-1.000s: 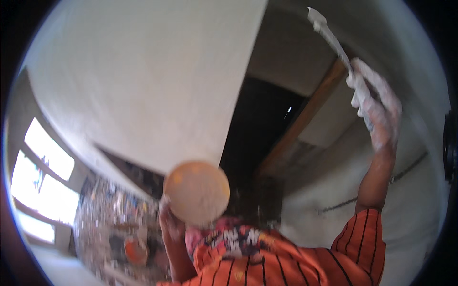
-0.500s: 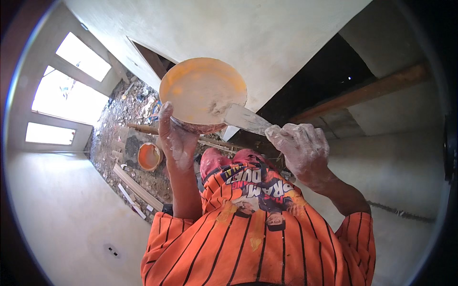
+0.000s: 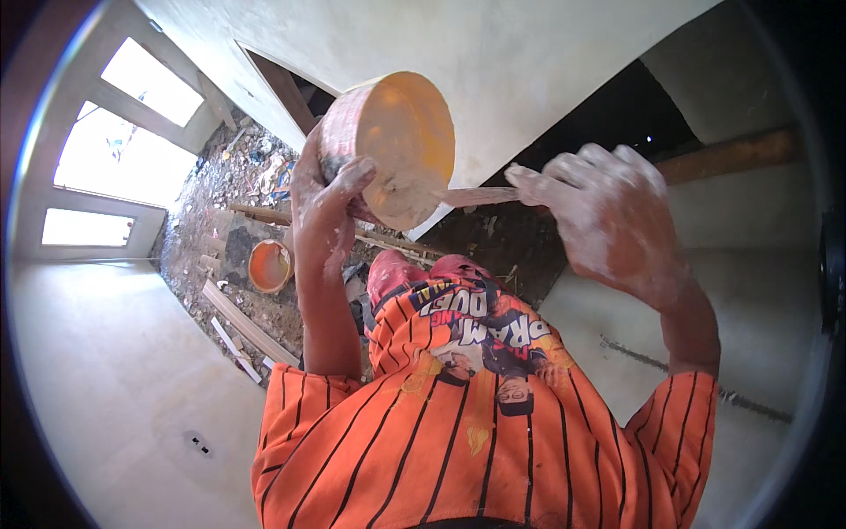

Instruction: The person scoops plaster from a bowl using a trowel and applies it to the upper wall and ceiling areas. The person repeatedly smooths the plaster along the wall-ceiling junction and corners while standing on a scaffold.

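My left hand (image 3: 330, 181) grips a round yellow tub (image 3: 412, 110) from its left side, thumb at the rim. The tub is tilted, its mouth turned toward the right. Greyish-white plaster (image 3: 401, 189) coats its inside and gathers by the lower rim. In my right hand (image 3: 608, 216) is a putty knife (image 3: 480, 197), fingers closed round its handle end. The blade's tip reaches the tub's lower right rim, by the plaster. Both hands are smeared with white plaster.
Below on the littered ground stands an orange bucket (image 3: 270, 266). Wooden planks (image 3: 251, 322) lie near it among rubble (image 3: 251, 167). A plastered wall (image 3: 529, 62) rises close ahead, with a dark opening (image 3: 608, 123) at the right. Bright window openings (image 3: 123, 167) are at the left.
The tub has tipped from facing up to facing right, and my left hand has shifted round its side. My right hand has risen rightward, the putty knife turning nearly level.
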A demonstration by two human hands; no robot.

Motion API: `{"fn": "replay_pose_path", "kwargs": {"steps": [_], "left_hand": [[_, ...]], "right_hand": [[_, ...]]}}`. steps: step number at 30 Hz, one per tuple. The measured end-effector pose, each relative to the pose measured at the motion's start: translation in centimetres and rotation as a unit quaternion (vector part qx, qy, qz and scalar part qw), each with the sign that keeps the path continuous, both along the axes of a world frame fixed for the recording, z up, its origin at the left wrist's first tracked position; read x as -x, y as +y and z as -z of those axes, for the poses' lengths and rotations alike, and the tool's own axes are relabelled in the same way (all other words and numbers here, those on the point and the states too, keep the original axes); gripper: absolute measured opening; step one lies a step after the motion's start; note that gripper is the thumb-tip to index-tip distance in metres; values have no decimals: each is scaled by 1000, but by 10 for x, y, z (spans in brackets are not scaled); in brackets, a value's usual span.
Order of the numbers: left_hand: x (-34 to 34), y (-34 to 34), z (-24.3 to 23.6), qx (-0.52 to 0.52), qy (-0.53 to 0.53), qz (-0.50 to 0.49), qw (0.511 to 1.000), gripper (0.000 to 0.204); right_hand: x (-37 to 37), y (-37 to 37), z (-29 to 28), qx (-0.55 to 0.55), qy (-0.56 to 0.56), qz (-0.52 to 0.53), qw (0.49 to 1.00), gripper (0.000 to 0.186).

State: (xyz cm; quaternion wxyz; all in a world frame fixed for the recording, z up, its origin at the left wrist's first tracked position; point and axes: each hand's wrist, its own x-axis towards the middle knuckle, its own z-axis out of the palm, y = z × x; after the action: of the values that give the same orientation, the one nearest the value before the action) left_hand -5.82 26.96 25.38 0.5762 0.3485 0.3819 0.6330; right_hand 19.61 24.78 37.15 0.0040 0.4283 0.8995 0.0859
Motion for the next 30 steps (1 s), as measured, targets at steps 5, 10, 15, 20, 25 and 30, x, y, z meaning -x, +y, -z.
{"fn": "replay_pose_path", "kwargs": {"steps": [5, 10, 15, 20, 25, 30], "left_hand": [[-10, 5, 7, -13, 28, 36, 999, 68], [-22, 4, 7, -14, 64, 19, 998, 66], [-31, 2, 18, -9, 101, 16, 995, 57], [-29, 0, 35, -20, 185, 5, 982, 62], [-16, 10, 56, 14, 137, -6, 990, 64], [-1, 1, 74, 5, 40, 29, 999, 66]], "right_hand": [[41, 25, 2, 141, -164, -10, 976, 33], [62, 34, 0, 214, -187, -58, 957, 19], [63, 43, 2, 221, -179, -100, 954, 24], [36, 54, 6, 313, -64, -55, 946, 32], [-45, 53, -25, 336, 138, -8, 932, 47], [-90, 3, -108, 34, 337, -70, 938, 44]]}}
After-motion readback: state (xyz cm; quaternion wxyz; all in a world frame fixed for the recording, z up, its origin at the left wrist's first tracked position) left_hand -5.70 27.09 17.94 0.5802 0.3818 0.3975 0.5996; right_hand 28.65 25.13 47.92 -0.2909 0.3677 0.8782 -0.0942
